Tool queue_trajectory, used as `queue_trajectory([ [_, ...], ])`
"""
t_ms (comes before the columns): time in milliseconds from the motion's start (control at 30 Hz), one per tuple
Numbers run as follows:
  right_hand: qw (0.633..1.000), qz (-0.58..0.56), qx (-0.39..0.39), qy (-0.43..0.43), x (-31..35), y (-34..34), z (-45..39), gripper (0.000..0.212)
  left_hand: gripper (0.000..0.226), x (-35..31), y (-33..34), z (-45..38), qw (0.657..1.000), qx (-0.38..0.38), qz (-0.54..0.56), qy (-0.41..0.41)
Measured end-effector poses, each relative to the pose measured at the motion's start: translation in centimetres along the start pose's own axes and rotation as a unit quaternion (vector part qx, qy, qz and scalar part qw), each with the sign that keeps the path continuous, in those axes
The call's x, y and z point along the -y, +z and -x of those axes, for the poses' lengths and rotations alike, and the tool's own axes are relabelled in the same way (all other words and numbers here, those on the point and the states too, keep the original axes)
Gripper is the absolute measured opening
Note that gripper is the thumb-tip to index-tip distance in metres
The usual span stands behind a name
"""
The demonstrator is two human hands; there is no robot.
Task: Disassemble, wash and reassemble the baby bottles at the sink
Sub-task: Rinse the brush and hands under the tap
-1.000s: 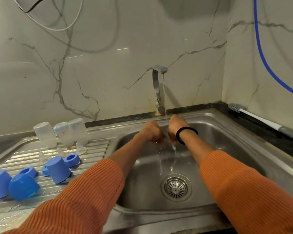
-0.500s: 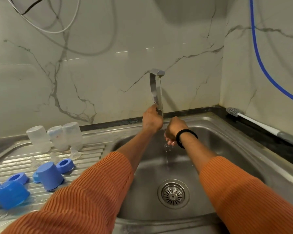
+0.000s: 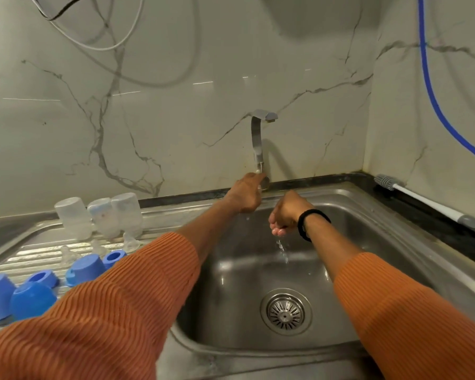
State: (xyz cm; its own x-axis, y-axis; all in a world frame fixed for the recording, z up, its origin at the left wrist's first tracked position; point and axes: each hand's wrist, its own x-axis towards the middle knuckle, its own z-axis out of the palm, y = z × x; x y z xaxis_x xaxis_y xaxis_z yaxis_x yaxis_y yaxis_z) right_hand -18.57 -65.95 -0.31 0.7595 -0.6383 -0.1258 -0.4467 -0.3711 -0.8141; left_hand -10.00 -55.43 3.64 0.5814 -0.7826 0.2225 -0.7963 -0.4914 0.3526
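Three clear bottle bodies [image 3: 102, 216] stand upside down at the back of the ribbed drainboard [image 3: 33, 259]. Clear teats [image 3: 132, 241] lie in front of them. Blue caps [image 3: 32, 298] and blue collar rings [image 3: 113, 257] sit further forward on the left. My left hand [image 3: 246, 194] reaches to the base of the steel tap [image 3: 259, 144] and its fingers grip the tap lever. My right hand [image 3: 284, 212] hangs over the sink basin [image 3: 348, 223], fingers loosely curled and holding nothing, with water dripping from it.
A bottle brush [image 3: 417, 197] with a white handle lies on the dark counter right of the sink. The drain strainer [image 3: 285, 311] sits at the basin's bottom. A blue hose [image 3: 433, 100] and white cables [image 3: 113, 39] hang on the marble wall.
My left hand rose from under the spout to the tap lever. The water stream has stopped, leaving drips from my right hand. The view tilted upward.
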Motion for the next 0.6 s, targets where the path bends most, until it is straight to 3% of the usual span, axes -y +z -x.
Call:
queue_trajectory([
  [100,0.998,-0.013,0.063,-0.028,0.9,0.0,0.7,0.008,0.047,0.2,-0.4,2.2,1.0,0.015,-0.007,-0.004],
  [233,0.981,-0.122,0.141,-0.051,2.3,-0.1,1.6,0.017,0.007,1.0,-1.5,6.4,0.972,-0.045,0.183,-0.142],
  [333,0.963,-0.14,0.22,-0.068,3.5,-0.5,2.2,0.013,0.029,1.7,-3.0,9.2,0.915,-0.036,0.332,-0.225],
  [400,0.964,-0.05,0.246,-0.093,3.7,0.0,2.7,0.016,0.034,1.6,-3.5,11.1,0.912,-0.029,0.324,-0.25],
  [533,0.94,0.249,0.164,-0.167,3.5,2.8,3.2,0.029,0.012,1.4,-3.6,14.6,0.943,-0.015,0.218,-0.249],
  [600,0.917,0.311,0.218,-0.123,3.6,3.7,3.8,0.02,0.033,1.6,-3.2,15.6,0.953,0.022,0.194,-0.234],
])
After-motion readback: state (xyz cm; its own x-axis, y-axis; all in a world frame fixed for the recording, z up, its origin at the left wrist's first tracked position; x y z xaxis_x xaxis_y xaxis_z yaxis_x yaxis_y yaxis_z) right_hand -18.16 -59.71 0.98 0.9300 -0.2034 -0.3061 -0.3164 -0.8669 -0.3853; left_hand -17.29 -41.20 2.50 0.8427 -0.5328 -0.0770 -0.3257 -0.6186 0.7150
